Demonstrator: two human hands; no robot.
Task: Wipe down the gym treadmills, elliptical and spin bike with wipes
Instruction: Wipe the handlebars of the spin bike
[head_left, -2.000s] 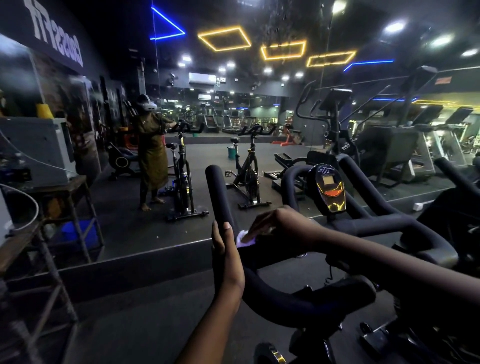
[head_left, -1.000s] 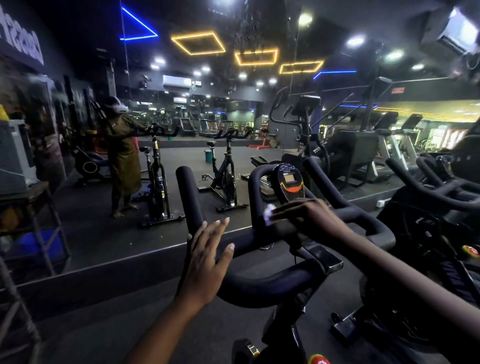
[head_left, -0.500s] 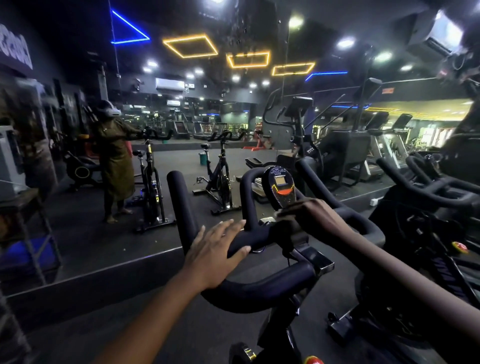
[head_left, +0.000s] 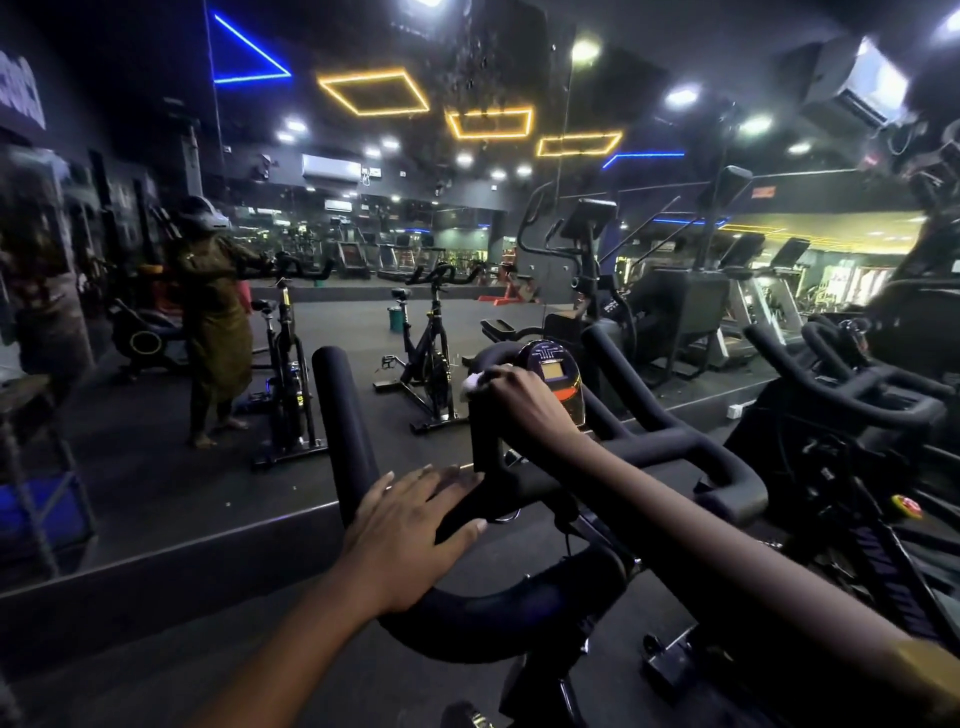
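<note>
A black spin bike handlebar (head_left: 343, 415) fills the centre of the view, with a small oval console (head_left: 556, 371) on its stem. My left hand (head_left: 410, 535) lies flat on the left part of the bar, fingers straight. My right hand (head_left: 524, 405) is curled round a white wipe (head_left: 474, 383) and presses it against the inner upright bar beside the console. Most of the wipe is hidden inside the fingers.
A wall mirror ahead reflects spin bikes (head_left: 434, 353) and a person in a green garment (head_left: 215, 322). A second spin bike handlebar (head_left: 852, 384) stands close on the right. An elliptical (head_left: 582, 260) and treadmills (head_left: 748, 306) are behind it. A raised floor ledge (head_left: 156, 551) runs below the mirror.
My right hand has carried the wipe from the crossbar up the inner upright bar to beside the console. My left hand let go of the left bar end and now lies flat on the crossbar.
</note>
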